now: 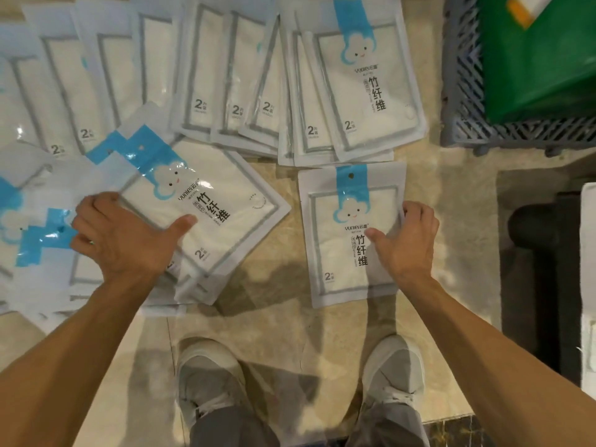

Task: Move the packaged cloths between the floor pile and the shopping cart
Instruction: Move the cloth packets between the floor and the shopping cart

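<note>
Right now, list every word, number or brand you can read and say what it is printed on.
"yunlei 云蕾": brand line under the cloud face on the white-and-blue plastic cloth packet gripped by the right hand.
"竹纤维": large black characters on that packet, on the tilted packet held by the left hand, and on the top packet of the floor pile.
"2": bottom left corner of most packets.
Smaller print on the packets: too blurred.
Orange label on the green bag: unreadable.

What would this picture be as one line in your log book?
left hand: grips tilted packet on floor pile | right hand: grips lone packet on floor | cart: upper right, holds green bag
</note>
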Action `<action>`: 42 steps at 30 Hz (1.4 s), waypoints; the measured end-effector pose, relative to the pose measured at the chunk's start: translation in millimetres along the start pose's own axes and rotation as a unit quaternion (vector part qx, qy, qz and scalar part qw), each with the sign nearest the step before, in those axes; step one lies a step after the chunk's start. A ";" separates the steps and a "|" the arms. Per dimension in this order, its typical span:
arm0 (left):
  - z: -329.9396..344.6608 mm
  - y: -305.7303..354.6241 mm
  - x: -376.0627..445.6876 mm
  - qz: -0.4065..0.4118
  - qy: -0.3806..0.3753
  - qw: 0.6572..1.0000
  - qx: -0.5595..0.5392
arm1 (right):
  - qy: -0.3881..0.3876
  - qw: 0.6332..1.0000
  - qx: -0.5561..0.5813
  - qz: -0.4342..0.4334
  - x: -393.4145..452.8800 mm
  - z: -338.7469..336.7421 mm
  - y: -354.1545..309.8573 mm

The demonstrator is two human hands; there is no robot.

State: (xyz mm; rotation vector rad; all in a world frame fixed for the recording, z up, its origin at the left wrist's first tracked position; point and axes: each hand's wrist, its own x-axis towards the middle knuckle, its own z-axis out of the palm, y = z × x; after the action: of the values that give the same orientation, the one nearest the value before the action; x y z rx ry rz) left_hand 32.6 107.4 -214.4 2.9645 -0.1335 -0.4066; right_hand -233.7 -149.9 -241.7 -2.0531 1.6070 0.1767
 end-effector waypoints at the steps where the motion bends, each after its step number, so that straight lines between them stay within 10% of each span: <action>1: -1.4 4.0 1.0 -0.033 -0.010 0.999 0.009 | -0.006 1.000 -0.001 0.012 2.1 -1.3 -2.1; 16: -13.9 23.6 17.7 0.028 -0.113 0.988 -0.097 | -0.069 0.995 -0.004 0.071 15.0 -0.6 -2.9; 23: -17.4 26.2 20.6 -0.129 -0.131 0.981 -0.067 | -0.068 0.995 -0.001 0.079 13.5 1.0 -6.2; 30: -21.3 8.7 22.3 -0.078 -0.160 0.977 -0.114 | -0.098 0.985 0.081 0.115 13.2 -5.1 -5.8; 42: -34.2 -1.5 -8.9 -0.102 -0.238 0.871 -0.418 | -0.195 0.914 0.337 0.115 -8.8 -36.8 -12.1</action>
State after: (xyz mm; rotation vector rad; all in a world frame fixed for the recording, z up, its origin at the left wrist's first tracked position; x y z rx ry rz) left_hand 33.5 114.3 -179.7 1.9804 0.2494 -0.9352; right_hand -232.7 -157.8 -202.7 -1.2147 1.3911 0.0865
